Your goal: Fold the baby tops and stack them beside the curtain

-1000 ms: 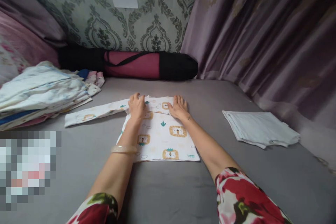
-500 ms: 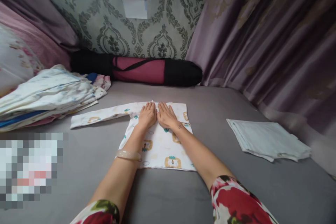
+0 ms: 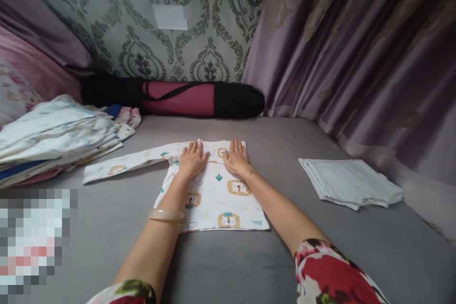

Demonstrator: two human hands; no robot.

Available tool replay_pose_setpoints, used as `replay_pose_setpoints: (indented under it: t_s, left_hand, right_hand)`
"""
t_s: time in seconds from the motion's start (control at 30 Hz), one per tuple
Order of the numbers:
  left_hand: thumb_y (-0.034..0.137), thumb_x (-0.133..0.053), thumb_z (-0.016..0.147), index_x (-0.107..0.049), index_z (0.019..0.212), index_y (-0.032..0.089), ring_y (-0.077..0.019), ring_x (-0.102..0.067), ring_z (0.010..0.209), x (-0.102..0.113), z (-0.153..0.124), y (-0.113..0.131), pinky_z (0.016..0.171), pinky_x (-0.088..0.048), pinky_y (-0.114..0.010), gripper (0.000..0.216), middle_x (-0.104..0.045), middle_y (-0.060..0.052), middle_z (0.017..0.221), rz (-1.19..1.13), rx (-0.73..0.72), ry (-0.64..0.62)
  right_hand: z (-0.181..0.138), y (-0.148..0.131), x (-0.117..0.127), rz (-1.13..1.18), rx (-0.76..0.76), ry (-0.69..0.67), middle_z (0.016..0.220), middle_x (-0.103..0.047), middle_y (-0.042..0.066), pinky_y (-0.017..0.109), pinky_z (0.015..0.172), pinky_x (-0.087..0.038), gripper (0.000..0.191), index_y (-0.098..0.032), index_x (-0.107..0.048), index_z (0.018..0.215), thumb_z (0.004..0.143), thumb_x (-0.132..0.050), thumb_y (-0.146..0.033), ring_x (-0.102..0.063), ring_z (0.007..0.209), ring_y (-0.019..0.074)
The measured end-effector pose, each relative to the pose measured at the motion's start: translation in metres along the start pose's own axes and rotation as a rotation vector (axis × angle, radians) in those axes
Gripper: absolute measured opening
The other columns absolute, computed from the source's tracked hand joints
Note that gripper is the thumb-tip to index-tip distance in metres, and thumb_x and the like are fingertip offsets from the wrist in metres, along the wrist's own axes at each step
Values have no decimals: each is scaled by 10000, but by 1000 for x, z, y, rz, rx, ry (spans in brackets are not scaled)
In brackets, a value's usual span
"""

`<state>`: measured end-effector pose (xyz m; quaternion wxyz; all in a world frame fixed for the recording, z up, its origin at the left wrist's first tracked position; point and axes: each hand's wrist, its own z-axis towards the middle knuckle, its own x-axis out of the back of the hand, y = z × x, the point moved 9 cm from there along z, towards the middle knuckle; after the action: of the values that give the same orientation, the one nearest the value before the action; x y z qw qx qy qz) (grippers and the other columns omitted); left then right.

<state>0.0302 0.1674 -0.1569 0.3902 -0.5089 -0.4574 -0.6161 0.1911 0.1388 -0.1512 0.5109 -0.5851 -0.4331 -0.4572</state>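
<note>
While the shirt (image 3: 217,194) lies flat in the middle of the bed (image 3: 228,266), your left hand (image 3: 192,159) and right hand (image 3: 235,157) press on its top, palms spread, gripping nothing. One side looks folded in, but the sleeve (image 3: 121,166) is not yet folded and stretches toward the pile (image 3: 57,128).

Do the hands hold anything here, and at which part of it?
Nothing is held. The left hand and the right hand lie flat, palms down, on the far end of the shirt.
</note>
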Motion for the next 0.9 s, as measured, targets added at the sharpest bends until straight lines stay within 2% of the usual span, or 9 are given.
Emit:
replay_pose_setpoints:
  t_s: [0.2, 0.33, 0.47, 0.57, 0.67, 0.8, 0.9]
  left_hand:
    - [486, -267, 984, -298, 1502, 48, -279, -198, 1471, -1, 0, -5, 1185, -180, -437, 679, -259, -167, 1574, -5, 31, -24]
    - [493, -281, 980, -297, 1495, 20, -286, -199, 1470, 1, -1, -8, 1183, -192, -422, 700, -255, -179, 1572, -7, 53, -25]
    - [472, -285, 980, -310, 1483, 3, -296, -207, 1467, 3, -1, -7, 1181, -195, -425, 689, -257, -195, 1568, -13, 52, -43]
    - [465, -306, 975, -350, 1464, 11, -312, -211, 1463, 12, 1, -5, 1174, -201, -448, 668, -265, -215, 1560, -13, 39, -34]
    - [472, -333, 967, -344, 1469, 26, -322, -212, 1462, 18, 2, -5, 1160, -217, -477, 671, -264, -233, 1554, -15, 35, -39]
    - [510, -348, 954, -311, 1481, 24, -319, -201, 1465, 7, 0, -8, 1148, -248, -445, 718, -232, -236, 1564, -37, 46, -145]
    - [530, -362, 947, -305, 1486, 49, -321, -181, 1470, 1, -2, -10, 1142, -257, -453, 725, -204, -228, 1574, -45, 50, -148]
  right_hand:
    - [2, 19, 2, -22, 14, -15, 1613, -108, 178, 389, 1195, -56, 699, 15, -176, 1525, 985, -204, -428, -74, 1488, 271]
    - [1, 36, 3, -24, -14, 31, 1608, -142, 179, 378, 1189, -105, 671, 11, -197, 1522, 987, -189, -395, -133, 1480, 268]
    - [0, 41, 6, -25, -32, 24, 1605, -162, 175, 380, 1188, -113, 660, 2, -204, 1522, 987, -192, -384, -155, 1476, 267]
    - [2, 32, 12, -27, -26, 12, 1612, -119, 172, 432, 1192, -53, 660, -7, -205, 1524, 989, -195, -394, -91, 1487, 272]
    - [5, 10, 18, -6, 51, 49, 1621, -68, 155, 433, 1191, -14, 665, -38, -176, 1537, 996, -175, -424, -30, 1494, 254]
    - [7, -5, 5, 24, 54, 17, 1622, -103, 136, 447, 1185, -19, 678, -89, -176, 1547, 998, -141, -486, -38, 1493, 251]
    - [8, -5, 0, 5, 32, 31, 1615, -148, 137, 463, 1181, -4, 676, -98, -180, 1547, 998, -144, -491, -55, 1491, 255]
